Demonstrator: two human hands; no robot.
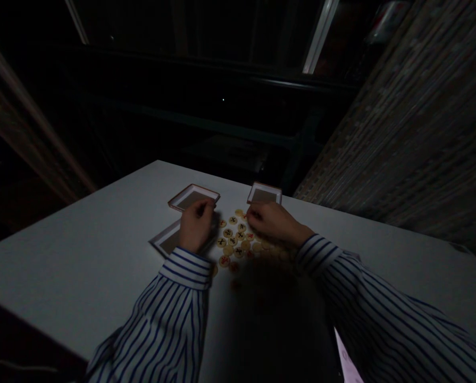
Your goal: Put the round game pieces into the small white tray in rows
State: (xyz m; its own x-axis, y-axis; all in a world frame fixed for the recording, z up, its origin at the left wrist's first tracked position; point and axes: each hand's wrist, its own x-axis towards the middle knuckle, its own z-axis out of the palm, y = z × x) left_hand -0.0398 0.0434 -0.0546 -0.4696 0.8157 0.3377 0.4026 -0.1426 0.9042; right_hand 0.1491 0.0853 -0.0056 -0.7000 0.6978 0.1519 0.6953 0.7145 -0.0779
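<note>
Round wooden xiangqi pieces with black or red characters lie scattered between my hands; some show a plain face. My left hand is closed, its curled fingertips by the near right edge of a shallow open box. Under that hand and wrist, another shallow tray is partly covered. My right hand is closed in a pinch at the far edge of the pieces, just in front of a third small open box. What either hand holds, if anything, is hidden.
The white table carries everything. A dark shadow covers its near middle and some pieces. A bright pinkish object shows beneath my right sleeve. String curtains hang at the right, behind the table's far edge. The room is dim.
</note>
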